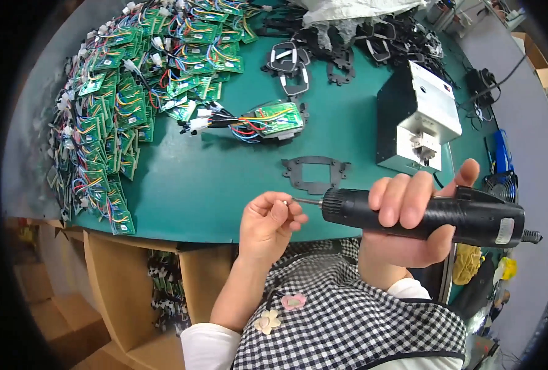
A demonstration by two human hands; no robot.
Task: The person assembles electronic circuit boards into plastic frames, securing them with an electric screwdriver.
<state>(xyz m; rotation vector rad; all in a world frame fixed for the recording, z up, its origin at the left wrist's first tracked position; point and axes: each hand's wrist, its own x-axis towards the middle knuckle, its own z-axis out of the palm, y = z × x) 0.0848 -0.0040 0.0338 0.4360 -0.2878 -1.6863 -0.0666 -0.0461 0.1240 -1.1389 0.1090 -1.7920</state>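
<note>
My right hand (409, 213) is wrapped round a black electric screwdriver (471, 219), held level with its bit pointing left. At the bit's tip my left hand (268, 225) pinches a tiny shiny piece, probably a screw, too small to make out for sure. Just beyond the bit, a black plastic bracket (292, 171) with a rectangular opening lies flat on the green table. Farther back rests a green circuit board (280, 118) with coloured wires and white connectors, seated on a dark part.
Many wired circuit boards (110, 117) are heaped along the left. Black plastic frames (289, 58) pile up at the back near a plastic bag (354, 12). A black-and-silver box-shaped machine (419, 117) stands at right. Below the table's front edge is a cardboard box (110, 265).
</note>
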